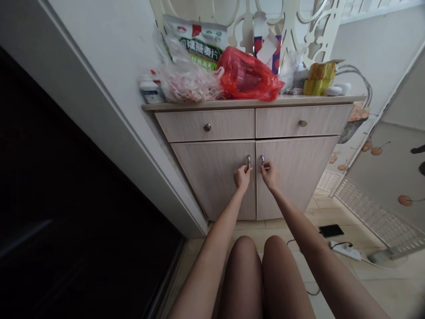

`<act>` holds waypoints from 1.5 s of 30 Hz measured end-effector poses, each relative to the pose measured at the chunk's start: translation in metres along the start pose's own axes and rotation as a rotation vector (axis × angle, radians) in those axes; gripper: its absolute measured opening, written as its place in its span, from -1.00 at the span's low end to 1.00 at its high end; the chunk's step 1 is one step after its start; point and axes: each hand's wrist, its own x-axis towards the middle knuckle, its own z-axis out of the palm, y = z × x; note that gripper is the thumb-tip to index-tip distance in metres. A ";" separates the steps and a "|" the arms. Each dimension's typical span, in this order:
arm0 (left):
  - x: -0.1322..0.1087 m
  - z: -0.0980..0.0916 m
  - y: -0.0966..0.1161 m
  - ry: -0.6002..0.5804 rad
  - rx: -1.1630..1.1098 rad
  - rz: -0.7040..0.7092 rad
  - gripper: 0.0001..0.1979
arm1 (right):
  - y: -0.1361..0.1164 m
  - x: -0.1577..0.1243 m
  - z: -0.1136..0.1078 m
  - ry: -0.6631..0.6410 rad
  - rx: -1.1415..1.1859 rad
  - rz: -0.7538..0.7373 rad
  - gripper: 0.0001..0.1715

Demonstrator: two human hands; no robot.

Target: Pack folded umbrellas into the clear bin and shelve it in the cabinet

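A pale wood-grain cabinet [212, 177] stands in front of my knees, with two drawers above two doors. Both doors look closed. My left hand [243, 177] has its fingers closed on the lower part of the left door handle [249, 159], a small metal pull. On the other door, my right hand [269, 175] pinches the lower end of the right door handle [262, 158]. The two hands are a short way apart, on either side of the gap between the doors. My fingers partly cover both handles.
On the cabinet top lie a red plastic bag [247, 75], a clear plastic bag [191, 82], an oatmeal bag [199, 40] and yellow packs [319, 79]. A dark doorway borders the left. A power strip [345, 250] and a phone-like device [331, 231] with cables lie on the floor at right.
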 end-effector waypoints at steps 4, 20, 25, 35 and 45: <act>0.005 0.000 0.002 -0.017 0.017 0.016 -0.82 | -0.001 0.007 0.004 0.007 -0.006 -0.010 -0.53; 0.017 0.003 0.002 -0.047 0.012 0.035 -0.86 | -0.002 0.018 0.015 0.013 -0.064 0.024 -0.56; 0.017 -0.002 0.012 -0.119 -0.061 -0.030 -0.89 | -0.009 0.015 0.005 -0.046 -0.118 0.017 -0.53; -0.025 -0.094 0.029 -0.516 -0.383 -0.155 -0.22 | -0.035 -0.014 -0.097 -0.659 0.242 0.072 -0.21; -0.023 -0.083 0.056 -0.402 -0.603 -0.305 -0.24 | -0.056 -0.010 -0.076 -0.425 0.544 0.328 -0.16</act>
